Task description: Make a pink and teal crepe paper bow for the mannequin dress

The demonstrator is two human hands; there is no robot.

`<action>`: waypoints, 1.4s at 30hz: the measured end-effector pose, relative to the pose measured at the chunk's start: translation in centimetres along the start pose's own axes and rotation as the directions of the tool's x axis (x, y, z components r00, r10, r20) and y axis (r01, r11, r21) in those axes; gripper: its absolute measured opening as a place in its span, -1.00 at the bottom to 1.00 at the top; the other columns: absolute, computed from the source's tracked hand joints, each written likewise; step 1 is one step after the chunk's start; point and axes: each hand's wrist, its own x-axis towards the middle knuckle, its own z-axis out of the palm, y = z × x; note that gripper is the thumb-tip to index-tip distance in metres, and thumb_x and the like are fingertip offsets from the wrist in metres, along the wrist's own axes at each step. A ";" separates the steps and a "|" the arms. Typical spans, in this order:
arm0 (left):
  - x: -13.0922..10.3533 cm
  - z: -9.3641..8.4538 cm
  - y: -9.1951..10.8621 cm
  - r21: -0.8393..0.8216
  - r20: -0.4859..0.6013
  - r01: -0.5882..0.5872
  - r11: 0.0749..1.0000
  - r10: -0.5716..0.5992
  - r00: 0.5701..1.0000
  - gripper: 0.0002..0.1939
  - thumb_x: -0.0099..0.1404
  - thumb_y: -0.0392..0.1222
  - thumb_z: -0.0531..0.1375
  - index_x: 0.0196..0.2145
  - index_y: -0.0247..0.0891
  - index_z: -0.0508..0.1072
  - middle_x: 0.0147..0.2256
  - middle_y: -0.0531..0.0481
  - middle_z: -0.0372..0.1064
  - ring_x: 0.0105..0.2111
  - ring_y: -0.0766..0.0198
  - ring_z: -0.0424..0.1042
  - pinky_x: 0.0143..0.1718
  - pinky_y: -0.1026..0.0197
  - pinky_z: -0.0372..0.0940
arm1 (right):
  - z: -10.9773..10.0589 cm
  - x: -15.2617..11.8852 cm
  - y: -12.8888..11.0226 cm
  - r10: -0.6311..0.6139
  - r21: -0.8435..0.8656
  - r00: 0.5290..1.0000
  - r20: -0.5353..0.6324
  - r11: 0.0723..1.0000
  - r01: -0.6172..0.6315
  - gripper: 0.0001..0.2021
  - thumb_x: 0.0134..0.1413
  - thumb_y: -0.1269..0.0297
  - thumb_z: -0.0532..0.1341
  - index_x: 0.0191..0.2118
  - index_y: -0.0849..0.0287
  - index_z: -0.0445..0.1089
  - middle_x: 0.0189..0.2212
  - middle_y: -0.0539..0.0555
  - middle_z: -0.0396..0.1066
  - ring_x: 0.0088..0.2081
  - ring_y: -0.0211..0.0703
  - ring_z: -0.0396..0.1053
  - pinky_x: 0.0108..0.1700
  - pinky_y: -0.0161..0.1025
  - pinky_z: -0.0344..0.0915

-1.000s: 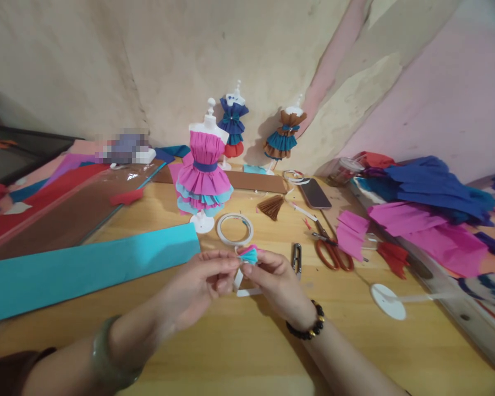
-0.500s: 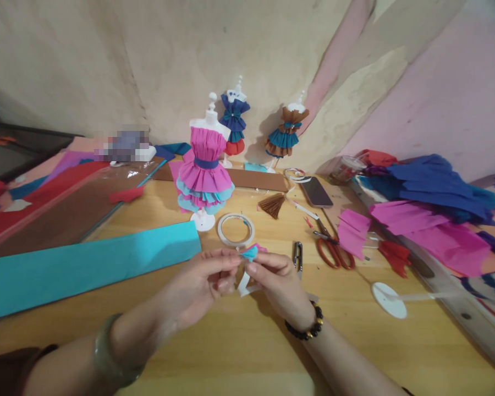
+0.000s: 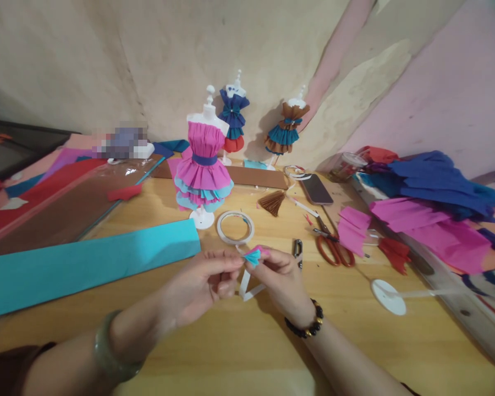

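Between my two hands is a small pleated piece of turquoise and pink crepe paper, fanned out on its right side. My left hand pinches its gathered left end between thumb and fingertips. With thumb and forefinger, my right hand closes on the fanned right side. A folded white strip hangs just below the fingers. Right behind the hands lies a roll of white tape. Beyond it stands a small white dress form in a ruffled pink and turquoise paper dress with a dark blue waistband.
Turquoise folded paper lies left. Thread snips, orange-handled scissors and a phone lie right. Two more dressed forms, blue and brown, stand at the wall; another person's arm reaches the brown one. Crepe paper is heaped right.
The turquoise paper between my fingers has turned and spread, showing more of its pleats. My hands stay in nearly the same place.
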 end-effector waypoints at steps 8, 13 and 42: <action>0.0 -0.3 0.3 0.008 0.088 0.045 0.999 -0.046 0.995 -0.72 0.10 -0.14 0.31 -0.61 -0.34 0.37 -0.63 0.11 0.19 -0.63 0.48 0.12 -0.57 0.36 -0.02 | -0.3 -0.1 0.2 0.014 0.033 0.998 0.064 0.999 -0.016 -0.94 -0.03 0.38 0.38 -0.44 0.07 0.57 -0.56 -0.09 0.40 -0.52 -0.39 0.28 -0.43 -0.44 0.29; -0.1 -0.8 0.1 -0.035 0.135 0.100 0.994 -0.095 0.986 -0.84 0.11 -0.20 0.31 -0.49 -0.34 0.44 -0.62 0.13 0.17 -0.63 0.49 0.09 -0.58 0.38 0.00 | -0.5 -0.1 -0.4 0.061 0.014 0.992 0.115 0.998 -0.063 -0.87 -0.08 0.32 0.41 -0.32 0.06 0.59 -0.49 -0.03 0.48 -0.50 -0.33 0.37 -0.44 -0.38 0.36; -0.2 -0.2 1.2 0.374 0.103 0.048 0.926 -0.094 0.990 -0.62 0.20 0.14 0.19 -0.37 -0.28 0.41 -0.49 0.05 0.38 -0.60 0.42 0.26 -0.63 0.37 0.07 | -1.6 -0.2 -0.4 0.187 0.078 0.981 0.042 0.979 -0.190 -0.86 -0.08 0.18 0.41 -0.45 0.13 0.57 -0.59 -0.02 0.51 -0.59 -0.30 0.36 -0.50 -0.34 0.36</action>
